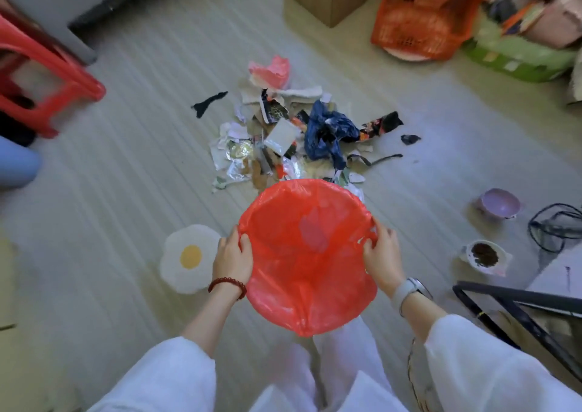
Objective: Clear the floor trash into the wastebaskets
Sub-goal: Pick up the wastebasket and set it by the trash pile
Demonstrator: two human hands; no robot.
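Trash pile (302, 134) is lying just beyond the red bag (307, 254), whose rim both hands, left (232, 259) and right (382, 254), are gripping; blurred, seemingly striped floor (126, 175) is spreading leftward.

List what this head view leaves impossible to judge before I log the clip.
- Wastebasket under the red bag: hidden by the liner, held by left hand and right hand.
- Near edge of the trash pile: covered by the bag rim.
- Orange basket contents: blurred.
- Black frame: cut off at the right edge.
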